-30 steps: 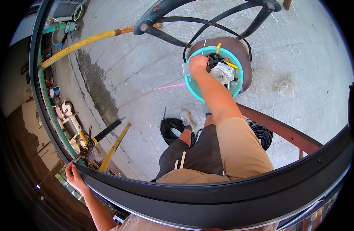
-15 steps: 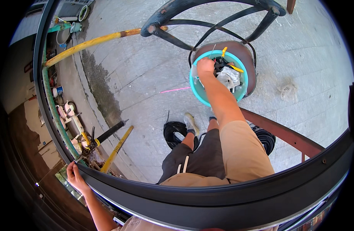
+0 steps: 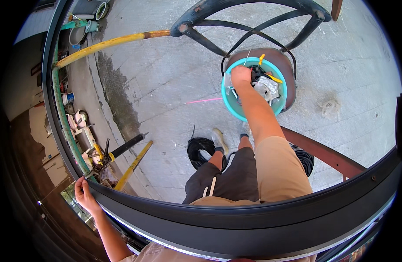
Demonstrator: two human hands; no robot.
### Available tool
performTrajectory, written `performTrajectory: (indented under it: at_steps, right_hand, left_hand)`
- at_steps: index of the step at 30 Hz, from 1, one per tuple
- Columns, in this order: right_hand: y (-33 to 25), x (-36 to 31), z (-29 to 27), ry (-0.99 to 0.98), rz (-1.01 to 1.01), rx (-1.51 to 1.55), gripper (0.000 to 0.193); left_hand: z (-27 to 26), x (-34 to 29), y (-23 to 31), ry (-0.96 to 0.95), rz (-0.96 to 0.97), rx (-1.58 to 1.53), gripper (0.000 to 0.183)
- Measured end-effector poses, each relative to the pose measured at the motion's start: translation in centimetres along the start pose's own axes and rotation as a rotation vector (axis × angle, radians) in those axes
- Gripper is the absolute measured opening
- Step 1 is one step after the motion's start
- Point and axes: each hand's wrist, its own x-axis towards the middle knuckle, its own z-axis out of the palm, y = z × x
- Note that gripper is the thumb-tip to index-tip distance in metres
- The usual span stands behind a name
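My right hand [image 3: 241,75] reaches down into a teal bucket [image 3: 230,103] that stands on the round brown seat of a dark metal chair [image 3: 253,17]. The bucket holds a white rag [image 3: 266,86], yellow-handled tools [image 3: 274,78] and dark items. My fingers are down among these contents, and I cannot see what they grip, if anything. My left hand [image 3: 83,194] holds the edge of a curved dark frame [image 3: 236,227] at the lower left. My legs and feet [image 3: 218,140] show below, above a concrete floor.
A yellow pipe [image 3: 109,43] runs along the upper left. A coil of black cable [image 3: 200,148] lies by my feet, and another lies at the right. A rusty red beam [image 3: 327,153] crosses at the right. Hand tools and a yellow bar [image 3: 133,166] lie at the left.
My right hand has stayed in the bucket, shifting slightly among its contents. My left hand has kept its hold on the frame edge.
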Motion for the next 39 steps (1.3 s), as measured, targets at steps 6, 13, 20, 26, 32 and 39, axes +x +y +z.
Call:
performTrajectory:
  at_steps: [6, 13, 20, 26, 32, 39]
  right_hand:
    - [-0.1, -0.7, -0.1, -0.007, -0.060, -0.068, 0.025]
    - [-0.1, -3.1, -4.0, 0.288, -0.062, 0.023, 0.015]
    - [0.0, -14.3, -13.9, 0.593, -0.008, 0.371, 0.013]
    - [-3.5, -31.1, -20.6, 0.440, -0.266, 0.730, 0.012]
    - [-11.4, -43.5, -22.8, 0.013, -0.538, 0.770, 0.028]
    - [-24.5, -48.8, -34.6, -0.575, -0.768, 0.891, 0.014]
  left_hand:
    - [0.1, -0.4, 1.0, -0.016, -0.012, 0.028, 0.020]
    - [0.3, 0.5, 0.3, -0.006, 0.028, 0.078, 0.023]
    - [0.7, -0.7, 1.0, 0.079, 0.066, 0.162, 0.027]
    - [2.5, -2.4, 5.7, 0.150, -0.246, -0.482, 0.031]
    - [-0.5, -4.3, 3.3, -0.002, -0.195, -1.372, 0.057]
    - [-5.1, -8.7, -0.9, 0.030, -0.105, -1.354, 0.048]
